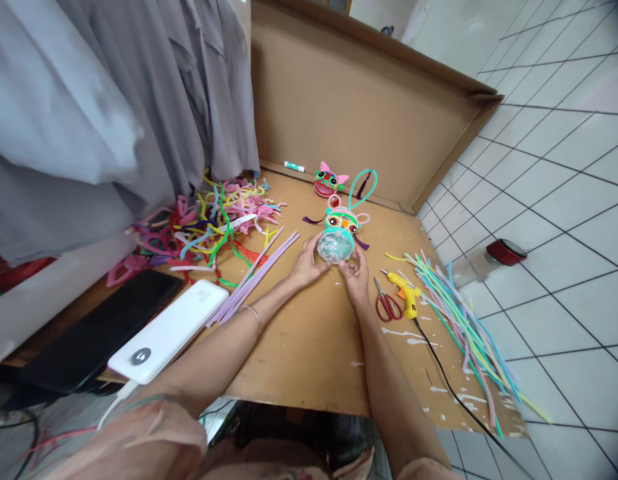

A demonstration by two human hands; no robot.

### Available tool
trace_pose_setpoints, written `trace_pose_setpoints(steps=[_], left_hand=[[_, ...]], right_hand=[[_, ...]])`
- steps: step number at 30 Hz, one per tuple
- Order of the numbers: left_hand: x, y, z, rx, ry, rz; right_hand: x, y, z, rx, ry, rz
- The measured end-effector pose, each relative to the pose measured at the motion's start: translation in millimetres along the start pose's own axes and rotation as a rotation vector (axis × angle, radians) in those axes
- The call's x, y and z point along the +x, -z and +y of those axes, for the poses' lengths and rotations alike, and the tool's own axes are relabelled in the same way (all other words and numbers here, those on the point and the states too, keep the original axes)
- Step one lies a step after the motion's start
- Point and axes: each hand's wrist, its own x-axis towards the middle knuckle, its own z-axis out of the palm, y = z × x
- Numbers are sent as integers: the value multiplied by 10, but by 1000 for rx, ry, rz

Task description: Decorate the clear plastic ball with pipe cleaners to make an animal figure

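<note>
Both my hands hold a small pipe-cleaner figure (339, 230) with a shiny round ball body, big eyes and a teal loop ear, standing on the cardboard sheet (313, 347). My left hand (307, 261) cups the ball from the left with its fingers curled. My right hand (353, 270) presses the ball from the right and below, its fingers closed on it. A second small figure (329, 180) with pink ears sits just behind.
A tangle of coloured pipe cleaners (213, 223) lies at the left, straight lilac ones (253, 277) beside my left wrist, pastel ones (459, 313) at the right. Red scissors (387, 305) and a yellow glue gun (406, 290) lie right of my right hand. A white power bank (171, 330) and black phone (99, 327) rest near left.
</note>
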Motion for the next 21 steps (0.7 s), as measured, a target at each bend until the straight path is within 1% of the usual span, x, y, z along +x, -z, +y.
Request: trace_pose_setpoints(steps=[6, 10, 16, 21], left_hand=[[1, -4, 7, 11, -23, 0], [-5, -4, 4, 4, -23, -6], [-13, 10, 44, 16, -17, -3], [-17, 2, 58, 52, 29, 16]], right_hand=[[-18, 3, -34, -34, -10, 12], [-53, 6, -65, -64, 21, 34], [-81, 41, -81, -130, 46, 134], [-77, 82, -87, -210, 75, 213]])
